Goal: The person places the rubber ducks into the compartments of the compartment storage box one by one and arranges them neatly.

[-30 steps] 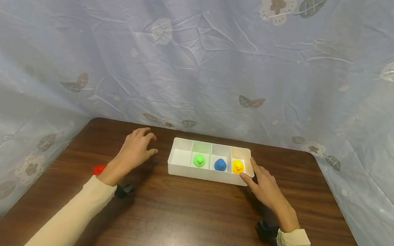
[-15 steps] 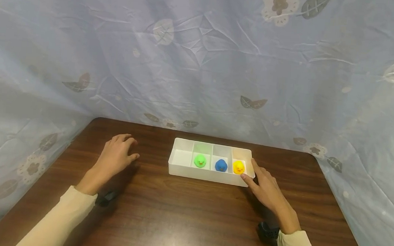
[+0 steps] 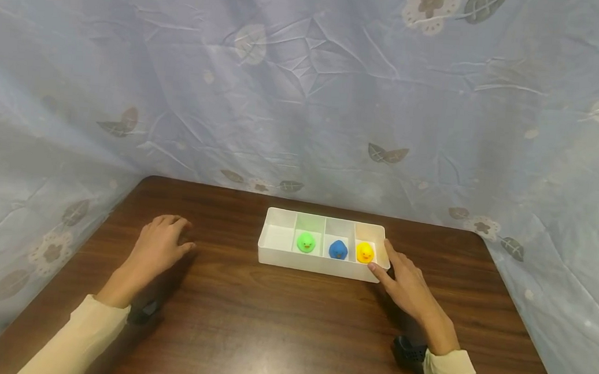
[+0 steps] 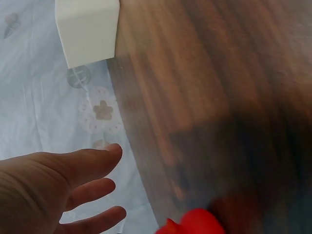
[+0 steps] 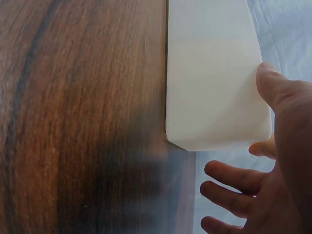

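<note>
A white divided tray (image 3: pixel 320 264) lies on the brown table. In its compartments sit a green toy duck (image 3: pixel 306 242), a blue toy duck (image 3: pixel 338 250) and a yellow toy duck (image 3: pixel 365 252); the leftmost compartment holds nothing. My right hand (image 3: pixel 409 287) touches the tray's right front corner, thumb at the front edge and index finger by the end wall, other fingers spread. On the left, my left hand (image 3: pixel 151 249) hovers over the table with loose fingers and holds nothing. A red toy (image 4: pixel 200 223), cut off by the left wrist view's bottom edge, is hidden in the head view.
The wooden table (image 3: pixel 248 322) has rounded far corners. Behind it and along both sides hangs a pale patterned cloth (image 3: pixel 304 123). A dark device sits at each wrist, such as the right wrist camera (image 3: pixel 409 350).
My left hand has moved left and toward me, away from the tray, and now covers the red toy in the head view. The right hand stays at the tray's corner.
</note>
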Demonstrator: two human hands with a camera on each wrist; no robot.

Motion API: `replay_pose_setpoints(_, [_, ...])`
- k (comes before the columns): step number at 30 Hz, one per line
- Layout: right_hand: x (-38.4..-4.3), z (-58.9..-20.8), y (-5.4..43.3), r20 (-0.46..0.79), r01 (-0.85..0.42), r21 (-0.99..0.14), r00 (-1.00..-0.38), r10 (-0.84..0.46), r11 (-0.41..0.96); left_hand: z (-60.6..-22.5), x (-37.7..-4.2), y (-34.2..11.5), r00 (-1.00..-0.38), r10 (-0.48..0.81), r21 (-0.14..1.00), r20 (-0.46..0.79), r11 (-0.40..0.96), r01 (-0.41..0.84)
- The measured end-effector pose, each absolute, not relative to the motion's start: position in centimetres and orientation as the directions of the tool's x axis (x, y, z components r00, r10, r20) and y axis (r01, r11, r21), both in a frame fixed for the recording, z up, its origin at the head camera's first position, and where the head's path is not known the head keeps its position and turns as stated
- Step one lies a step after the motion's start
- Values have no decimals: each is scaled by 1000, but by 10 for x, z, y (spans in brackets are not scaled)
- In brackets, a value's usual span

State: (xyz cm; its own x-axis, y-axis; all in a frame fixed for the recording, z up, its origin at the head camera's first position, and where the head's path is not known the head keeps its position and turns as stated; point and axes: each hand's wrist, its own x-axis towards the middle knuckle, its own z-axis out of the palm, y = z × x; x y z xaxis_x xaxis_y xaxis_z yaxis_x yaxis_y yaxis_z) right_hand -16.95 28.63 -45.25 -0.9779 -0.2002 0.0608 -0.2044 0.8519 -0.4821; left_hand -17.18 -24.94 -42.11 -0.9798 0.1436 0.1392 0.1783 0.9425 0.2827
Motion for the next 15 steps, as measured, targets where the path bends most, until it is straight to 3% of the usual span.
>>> replay_pose_setpoints(15, [-169,-452,287,49,-194,-494,-980,-195,848,-428,-152,-277,-987,127,265,103,952,151])
